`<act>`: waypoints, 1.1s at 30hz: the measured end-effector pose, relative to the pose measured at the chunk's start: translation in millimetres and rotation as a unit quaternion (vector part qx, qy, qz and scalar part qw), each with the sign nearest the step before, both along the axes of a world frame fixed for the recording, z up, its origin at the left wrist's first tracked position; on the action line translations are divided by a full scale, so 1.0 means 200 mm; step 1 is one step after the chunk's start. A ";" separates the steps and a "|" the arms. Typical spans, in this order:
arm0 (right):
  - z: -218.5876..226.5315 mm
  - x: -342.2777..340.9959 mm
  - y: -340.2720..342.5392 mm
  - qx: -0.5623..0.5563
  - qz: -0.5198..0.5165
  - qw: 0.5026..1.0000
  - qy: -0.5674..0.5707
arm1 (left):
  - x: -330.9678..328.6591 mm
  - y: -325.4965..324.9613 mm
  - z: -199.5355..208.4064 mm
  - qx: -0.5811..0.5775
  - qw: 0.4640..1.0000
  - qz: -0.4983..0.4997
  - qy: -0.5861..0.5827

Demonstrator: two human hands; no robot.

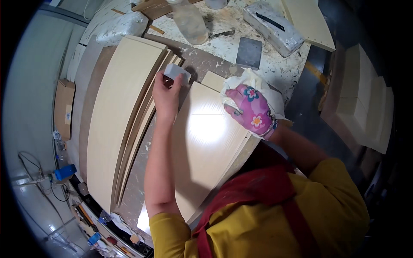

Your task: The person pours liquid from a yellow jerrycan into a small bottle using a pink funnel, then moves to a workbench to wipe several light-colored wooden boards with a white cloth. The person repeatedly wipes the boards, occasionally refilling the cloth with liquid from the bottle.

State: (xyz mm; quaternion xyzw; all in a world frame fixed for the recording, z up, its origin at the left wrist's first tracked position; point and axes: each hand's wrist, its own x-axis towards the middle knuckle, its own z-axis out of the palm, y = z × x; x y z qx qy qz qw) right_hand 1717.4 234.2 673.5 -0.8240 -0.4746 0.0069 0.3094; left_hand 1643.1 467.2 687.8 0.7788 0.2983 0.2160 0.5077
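Observation:
Bare, my left hand pinches a small white block between thumb and fingers, over the gap at the far end of two stacks of boards. My right hand wears a pink glove with a flower pattern and grips a crumpled white cloth. This cloth lies against the far right corner of a pale wooden board, the top one of the near stack, which shines under a bright light. To the left stands another stack of long pale boards.
Across the paint-spattered table are a cloudy plastic bottle, a knife, a dark grey square block and a plastic-wrapped package with a black cutter on it. More pale boards stand at the right. A cardboard box is at the left.

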 end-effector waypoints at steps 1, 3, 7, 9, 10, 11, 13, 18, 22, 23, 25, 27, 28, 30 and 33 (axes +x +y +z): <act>0.01 0.01 0.00 -0.003 0.001 1.000 0.004 | 0.02 -0.01 -0.02 0.007 1.000 -0.002 0.004; 0.02 0.03 -0.01 -0.008 0.006 1.000 0.012 | 0.04 -0.03 -0.05 0.022 1.000 -0.004 0.012; -0.02 0.04 -0.02 0.003 0.012 1.000 0.025 | 0.05 -0.08 -0.03 0.088 0.993 -0.035 0.064; -0.03 0.05 -0.02 -0.006 0.014 0.999 0.034 | 0.06 -0.10 0.03 0.134 0.980 -0.044 0.141; -0.02 0.06 -0.02 -0.009 0.016 0.999 0.038 | 0.06 -0.10 0.05 0.144 0.976 -0.046 0.159; -0.02 0.06 -0.02 -0.011 0.018 0.999 0.039 | 0.04 -0.10 0.07 0.154 0.971 -0.048 0.176; -0.02 0.06 -0.03 -0.012 0.024 0.999 0.040 | 0.02 -0.06 0.06 0.114 0.983 -0.030 0.141; 0.00 0.05 -0.02 -0.023 0.022 0.998 0.051 | 0.03 -0.07 -0.01 0.050 0.996 -0.037 0.070; -0.02 0.05 -0.03 -0.027 0.025 0.999 0.035 | 0.03 -0.02 -0.01 0.116 0.989 -0.037 0.089; 0.00 0.06 -0.03 -0.029 0.032 0.997 0.062 | 0.01 0.00 -0.01 0.092 0.994 -0.023 0.052; 0.07 0.08 -0.05 -0.035 0.046 0.992 0.115 | -0.02 0.02 0.03 -0.099 0.994 0.051 -0.020; 0.17 0.11 -0.09 -0.007 0.038 0.984 0.176 | -0.08 0.04 0.03 -0.255 0.956 0.109 -0.100; 0.22 0.13 -0.11 0.005 0.034 0.978 0.207 | -0.12 0.02 0.04 -0.301 0.940 0.119 -0.112; 0.27 0.17 -0.16 0.020 0.039 0.995 0.087 | -0.20 -0.03 0.06 -0.391 0.900 0.137 -0.137; 0.32 0.17 -0.16 0.087 0.080 0.989 0.084 | -0.34 -0.20 0.09 -0.600 0.753 0.111 -0.247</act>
